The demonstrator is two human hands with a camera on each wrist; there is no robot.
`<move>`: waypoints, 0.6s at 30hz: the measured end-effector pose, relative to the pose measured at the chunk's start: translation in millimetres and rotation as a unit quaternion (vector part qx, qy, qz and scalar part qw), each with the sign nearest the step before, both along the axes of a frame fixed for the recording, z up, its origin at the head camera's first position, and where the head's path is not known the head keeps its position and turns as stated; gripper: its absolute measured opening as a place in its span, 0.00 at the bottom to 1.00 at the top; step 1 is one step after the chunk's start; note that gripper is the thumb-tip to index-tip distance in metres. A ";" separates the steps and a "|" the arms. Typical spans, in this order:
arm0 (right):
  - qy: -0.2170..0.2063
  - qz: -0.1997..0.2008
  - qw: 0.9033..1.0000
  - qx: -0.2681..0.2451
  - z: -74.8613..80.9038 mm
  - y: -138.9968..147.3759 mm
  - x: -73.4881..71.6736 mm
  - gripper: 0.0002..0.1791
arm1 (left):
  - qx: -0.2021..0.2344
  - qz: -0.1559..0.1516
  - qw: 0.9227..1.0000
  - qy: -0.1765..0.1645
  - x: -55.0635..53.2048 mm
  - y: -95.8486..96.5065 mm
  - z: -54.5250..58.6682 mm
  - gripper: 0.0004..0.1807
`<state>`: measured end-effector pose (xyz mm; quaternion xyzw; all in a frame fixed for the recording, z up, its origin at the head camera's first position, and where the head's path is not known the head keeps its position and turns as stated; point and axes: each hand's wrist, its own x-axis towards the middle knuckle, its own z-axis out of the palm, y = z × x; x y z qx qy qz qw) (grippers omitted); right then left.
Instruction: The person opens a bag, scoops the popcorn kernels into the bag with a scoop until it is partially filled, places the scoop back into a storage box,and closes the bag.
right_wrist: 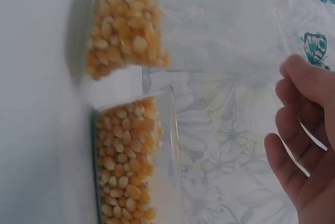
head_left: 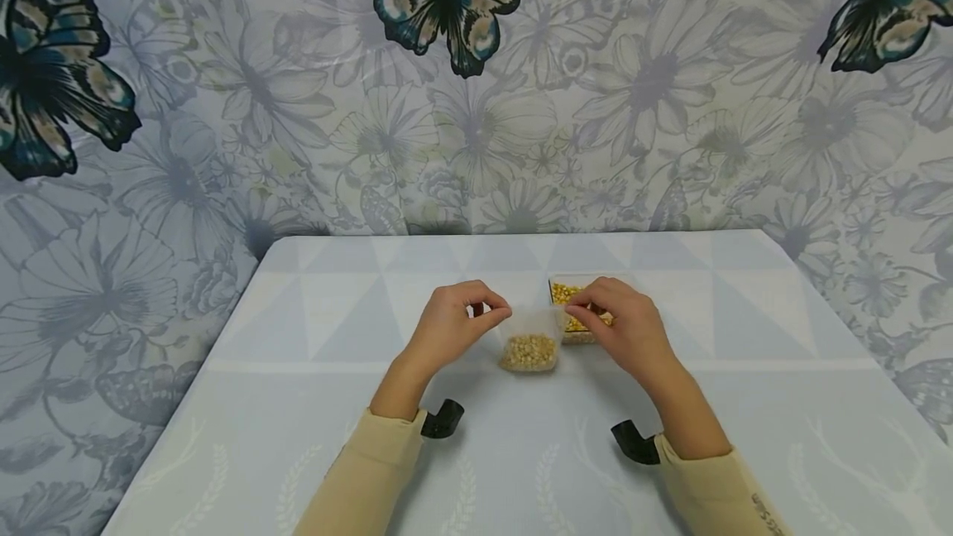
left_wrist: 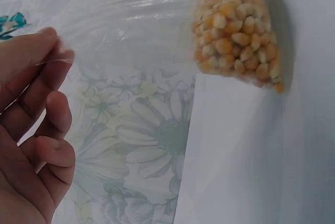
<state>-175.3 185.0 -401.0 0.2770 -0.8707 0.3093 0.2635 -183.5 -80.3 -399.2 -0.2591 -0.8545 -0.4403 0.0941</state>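
A clear plastic bag (head_left: 529,352) with yellow corn kernels in its bottom part stands on the table. My left hand (head_left: 457,317) pinches the bag's upper left corner between thumb and fingertips. At the opposite upper corner, my right hand (head_left: 625,325) pinches the film the same way. The film stretches between both hands, and the kernels (left_wrist: 235,30) bulge at the bottom. Just right of the bag, partly behind my right hand, is a clear rectangular container (right_wrist: 176,130) that also holds corn kernels (right_wrist: 123,166).
The table (head_left: 313,437) has a pale triangle-and-leaf pattern. Behind it hangs a floral cloth (head_left: 298,131) with large butterflies. Both sleeves are beige, and a black strap-like piece (head_left: 635,442) sticks out from each cuff.
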 end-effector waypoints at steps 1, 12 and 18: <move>0.003 -0.006 1.000 -0.005 -0.5 -1.4 0.1 0.07 | 0.005 0.003 1.000 0.004 -0.2 0.2 -0.2 0.03; -0.026 -0.041 0.999 0.019 -2.5 -0.2 -0.4 0.04 | 0.001 0.039 0.999 -0.037 -1.8 0.9 -5.0 0.04; -0.002 -0.088 0.996 0.023 6.5 21.0 -3.1 0.12 | -0.040 0.084 0.996 0.003 -2.6 -9.0 1.5 0.14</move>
